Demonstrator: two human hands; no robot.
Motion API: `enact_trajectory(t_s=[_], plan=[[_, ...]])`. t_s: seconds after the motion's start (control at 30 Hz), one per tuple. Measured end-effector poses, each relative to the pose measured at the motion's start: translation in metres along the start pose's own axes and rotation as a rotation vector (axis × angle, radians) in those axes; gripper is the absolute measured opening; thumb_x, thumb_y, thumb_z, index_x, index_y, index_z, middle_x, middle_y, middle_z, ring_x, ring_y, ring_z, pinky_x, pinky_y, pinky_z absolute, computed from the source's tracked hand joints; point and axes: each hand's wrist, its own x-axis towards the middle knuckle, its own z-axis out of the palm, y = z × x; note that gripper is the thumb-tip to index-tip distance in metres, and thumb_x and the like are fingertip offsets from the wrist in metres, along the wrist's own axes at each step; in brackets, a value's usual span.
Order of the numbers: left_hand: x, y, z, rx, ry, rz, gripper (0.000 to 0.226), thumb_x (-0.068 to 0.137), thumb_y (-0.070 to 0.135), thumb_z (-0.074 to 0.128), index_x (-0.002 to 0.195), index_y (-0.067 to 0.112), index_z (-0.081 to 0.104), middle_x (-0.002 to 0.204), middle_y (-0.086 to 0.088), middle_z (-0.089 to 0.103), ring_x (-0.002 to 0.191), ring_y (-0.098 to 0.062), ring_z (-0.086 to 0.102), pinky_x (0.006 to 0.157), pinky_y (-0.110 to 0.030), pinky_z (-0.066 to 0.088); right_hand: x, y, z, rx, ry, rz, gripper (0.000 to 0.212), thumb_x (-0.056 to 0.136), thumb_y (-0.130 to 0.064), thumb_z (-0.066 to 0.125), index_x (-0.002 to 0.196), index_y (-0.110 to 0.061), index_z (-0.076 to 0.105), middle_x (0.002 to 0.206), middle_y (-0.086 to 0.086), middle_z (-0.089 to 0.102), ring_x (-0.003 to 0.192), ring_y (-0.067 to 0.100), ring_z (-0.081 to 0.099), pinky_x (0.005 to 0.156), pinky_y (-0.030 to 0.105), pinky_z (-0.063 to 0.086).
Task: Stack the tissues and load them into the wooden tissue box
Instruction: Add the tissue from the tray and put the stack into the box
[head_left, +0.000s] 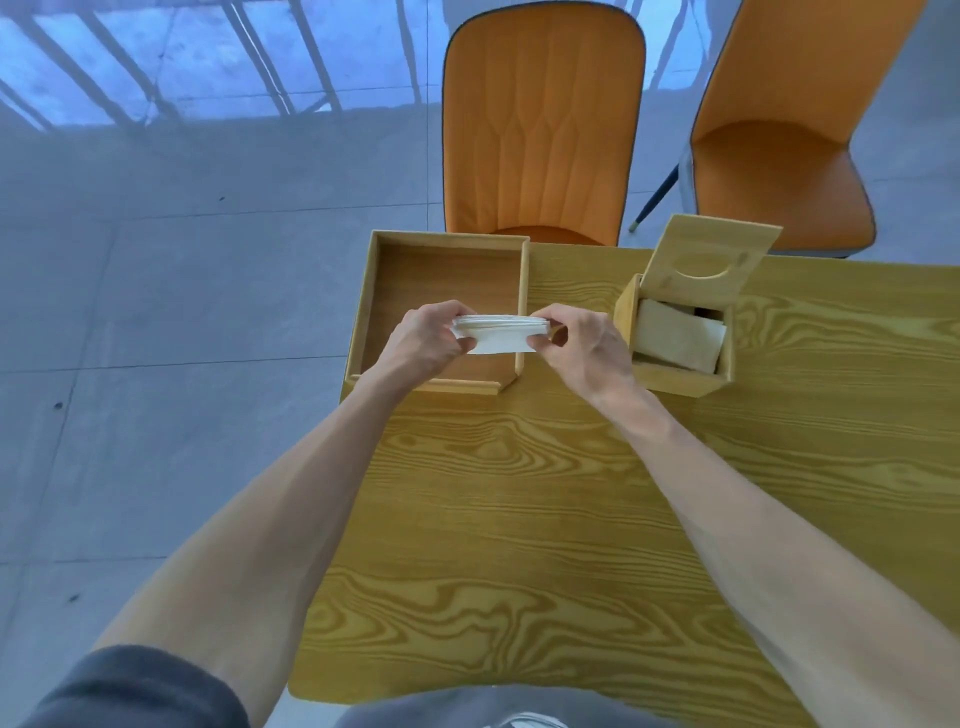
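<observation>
— Two hands were on the job, weren't they? What did they have?

— Both gripped one stack of tissues (501, 332). The left hand (431, 338) pinched its left end, fingers curled over the top and thumb underneath. The right hand (582, 343) pinched the right end the same way. The stack was white, folded, and its layered edges showed along the top.

— Was it resting on anything?

— No, it was held up in the air, over the near right corner of the tray (384, 312). That tray was a shallow open wooden one, sitting at the far left corner of the tabletop (519, 519).

— And the tissue box?

— The tissue box (675, 374) stood just to the right of the right hand, near it but not touching. Its lid (711, 260) was tipped up and back, with an oval slot cut in it. Inside lay some tissues already, a pale folded wad (675, 338) filling most of the opening.

— Anything past the tabletop?

— An orange chair (540, 130) was pushed in behind the tray, and a second orange chair (779, 156) stood behind the box, off to the right. The floor (182, 286) was grey tile. At the bottom edge you could see a dark sleeve (135, 686) on the left arm; both forearms were bare.
</observation>
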Motion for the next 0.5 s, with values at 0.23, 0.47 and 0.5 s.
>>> enact_trajectory(t_s=[0.23, 0.47, 0.5], plan=[[-0.006, 0.058, 0.034, -0.207, 0.016, 0.034, 0.031, 0.086, 0.022, 0.073, 0.116, 0.017, 0.066, 0.102, 0.002, 0.071, 0.095, -0.015, 0.066, 0.08, -0.03, 0.053, -0.032, 0.039, -0.053, 0.093, 0.075, 0.109, 0.02, 0.089, -0.026, 0.069, 0.106, -0.016, 0.072, 0.088, -0.002, 0.071, 0.075, 0.02, 0.067, 0.07, 0.04, 0.056], [-0.013, 0.109, 0.081, -0.318, 0.069, 0.061, 0.035, 0.088, 0.028, 0.072, 0.12, 0.016, 0.062, 0.104, 0.002, 0.068, 0.094, -0.01, 0.064, 0.075, -0.023, 0.051, -0.053, 0.082, -0.094, 0.247, 0.148, 0.221, 0.029, 0.088, -0.025, 0.07, 0.115, -0.014, 0.068, 0.098, 0.003, 0.074, 0.083, 0.019, 0.071, 0.079, 0.042, 0.059], [-0.013, 0.115, 0.087, -0.318, 0.07, 0.058, 0.034, 0.089, 0.03, 0.07, 0.119, 0.016, 0.063, 0.103, 0.003, 0.068, 0.095, -0.01, 0.064, 0.075, -0.023, 0.051, -0.055, 0.088, -0.099, 0.269, 0.16, 0.244, 0.03, 0.088, -0.027, 0.069, 0.115, -0.016, 0.066, 0.097, 0.001, 0.074, 0.082, 0.017, 0.072, 0.077, 0.042, 0.06]])
